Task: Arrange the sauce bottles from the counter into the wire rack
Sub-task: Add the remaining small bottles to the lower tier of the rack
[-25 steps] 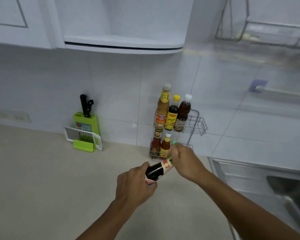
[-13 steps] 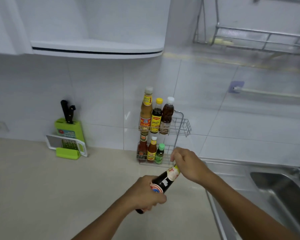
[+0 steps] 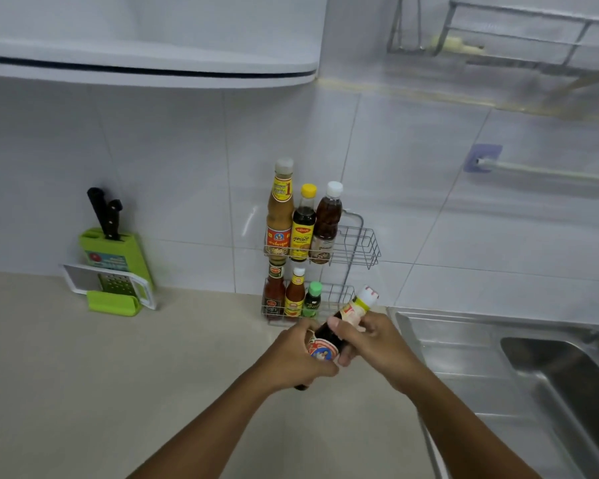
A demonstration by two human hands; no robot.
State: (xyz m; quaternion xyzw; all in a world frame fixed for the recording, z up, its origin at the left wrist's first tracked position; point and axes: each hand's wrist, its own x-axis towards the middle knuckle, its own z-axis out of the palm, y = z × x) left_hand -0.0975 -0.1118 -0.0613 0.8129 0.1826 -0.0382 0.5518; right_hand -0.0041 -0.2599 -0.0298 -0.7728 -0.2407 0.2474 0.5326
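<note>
A dark sauce bottle [image 3: 339, 326] with a white cap and red-and-cream label is tilted, cap pointing up-right, just in front of the wire rack [image 3: 360, 243]. My left hand [image 3: 291, 357] grips its lower body and my right hand [image 3: 370, 340] grips its neck. The two-tier rack stands against the tiled wall. Three tall bottles [image 3: 301, 223] fill the left of its upper tier. Three small bottles [image 3: 293, 299] stand in the lower tier. The right side of both tiers holds nothing.
A green knife block [image 3: 113, 250] with a grater [image 3: 108, 283] stands at the wall to the left. A steel sink [image 3: 533, 368] lies to the right of the beige counter [image 3: 101, 375]. A cabinet shelf [image 3: 146, 67] hangs overhead.
The bottle has risen and swung more upright toward the rack. My right hand slid from the cap down to the neck, so the white cap now shows. My left hand moved up and right.
</note>
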